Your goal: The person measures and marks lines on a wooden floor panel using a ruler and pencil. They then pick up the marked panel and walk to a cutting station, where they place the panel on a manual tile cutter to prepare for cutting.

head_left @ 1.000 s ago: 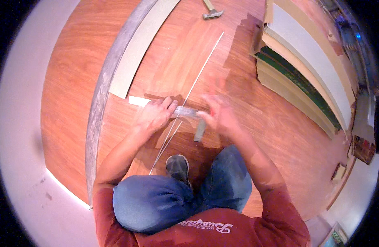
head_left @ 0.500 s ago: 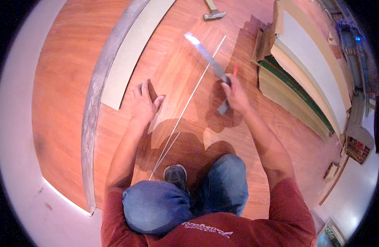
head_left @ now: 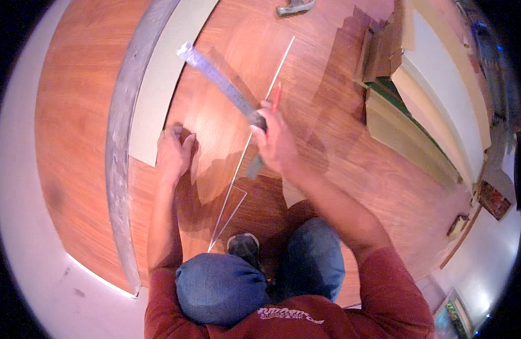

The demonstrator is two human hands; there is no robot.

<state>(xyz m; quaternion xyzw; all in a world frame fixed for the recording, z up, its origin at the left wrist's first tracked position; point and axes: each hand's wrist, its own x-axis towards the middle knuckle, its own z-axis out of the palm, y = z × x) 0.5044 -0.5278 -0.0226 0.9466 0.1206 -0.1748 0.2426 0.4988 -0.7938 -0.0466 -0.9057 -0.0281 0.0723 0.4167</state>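
Note:
My right hand [head_left: 274, 141] is closed on a metal square [head_left: 221, 79], its long ruled blade angled toward the upper left and a shorter grey part below. A slim red pencil [head_left: 276, 96] pokes from the same hand. My left hand [head_left: 173, 152] rests with fingers slightly bent and thumb apart at the edge of a pale flat strip [head_left: 158, 85], beside a long grey bar [head_left: 122, 113]. Thin white strips [head_left: 225, 203] lie on the wood-grain surface [head_left: 79, 141] between my knees and beyond, passing under my right hand.
A hammer [head_left: 294, 8] lies at the top. At the right are stacked boards and cardboard [head_left: 441, 90], a dark mottled piece [head_left: 492, 200] and a small block [head_left: 457, 225]. A pale surface [head_left: 23, 169] borders the wood on the left.
The square has lifted from across the white strips, swung diagonal and moved left in my right hand. My left hand released it and shifted left and down to the pale strip's edge.

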